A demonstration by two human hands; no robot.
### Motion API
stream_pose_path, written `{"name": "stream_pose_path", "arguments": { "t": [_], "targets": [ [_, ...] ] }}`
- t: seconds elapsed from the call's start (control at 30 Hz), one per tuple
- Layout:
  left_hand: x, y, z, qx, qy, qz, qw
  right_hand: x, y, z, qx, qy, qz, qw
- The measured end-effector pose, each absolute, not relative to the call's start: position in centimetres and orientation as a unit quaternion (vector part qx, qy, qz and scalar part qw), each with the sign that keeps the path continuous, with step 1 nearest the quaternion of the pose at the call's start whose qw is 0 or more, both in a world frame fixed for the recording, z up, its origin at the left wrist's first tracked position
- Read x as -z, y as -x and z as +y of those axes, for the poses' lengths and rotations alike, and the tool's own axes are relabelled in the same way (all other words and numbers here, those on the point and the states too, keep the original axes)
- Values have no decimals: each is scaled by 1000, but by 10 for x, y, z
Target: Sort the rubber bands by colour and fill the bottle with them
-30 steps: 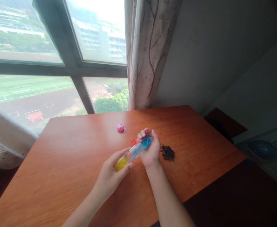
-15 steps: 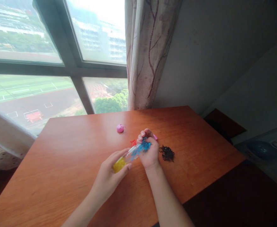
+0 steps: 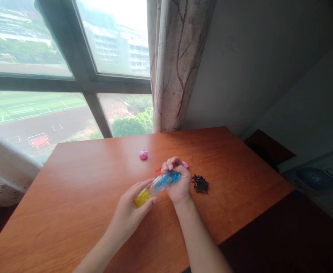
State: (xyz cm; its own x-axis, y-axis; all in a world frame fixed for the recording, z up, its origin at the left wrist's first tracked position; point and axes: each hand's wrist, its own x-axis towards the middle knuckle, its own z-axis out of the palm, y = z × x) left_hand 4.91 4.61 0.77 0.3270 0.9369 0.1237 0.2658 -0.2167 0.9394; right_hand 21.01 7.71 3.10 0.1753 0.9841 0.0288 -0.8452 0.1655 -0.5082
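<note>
My left hand (image 3: 135, 199) is wrapped round the lower end of a clear plastic container (image 3: 152, 188), which lies tilted up to the right. Small yellow pieces (image 3: 142, 198) fill its bottom end. Above them are thin blue bands (image 3: 162, 182), which look like small elastic hair bands. My right hand (image 3: 179, 182) is cupped at the container's upper end, with its fingers curled over more of the blue bands. The container's mouth is mostly hidden by these fingers. A pile of black bands (image 3: 200, 184) lies on the table just right of my right hand.
On the wooden table (image 3: 92, 182), a round pink object (image 3: 143, 154) sits farther back. A few red bands (image 3: 158, 171) and another pink piece (image 3: 185, 164) show partly behind my right hand. A window and a curtain (image 3: 172, 76) border the table's far side.
My right hand's fingers have shifted slightly left over the container's upper end, and the blue bands lie a little differently. My left hand keeps its hold.
</note>
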Motion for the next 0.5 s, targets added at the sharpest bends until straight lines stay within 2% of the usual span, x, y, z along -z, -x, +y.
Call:
{"name": "stream_pose_path", "arguments": {
  "t": [0.5],
  "targets": [
    [-16,-45,47,-328,-728,418,432,-31,-221,85,-600,268,-145,740]
  ]
}}
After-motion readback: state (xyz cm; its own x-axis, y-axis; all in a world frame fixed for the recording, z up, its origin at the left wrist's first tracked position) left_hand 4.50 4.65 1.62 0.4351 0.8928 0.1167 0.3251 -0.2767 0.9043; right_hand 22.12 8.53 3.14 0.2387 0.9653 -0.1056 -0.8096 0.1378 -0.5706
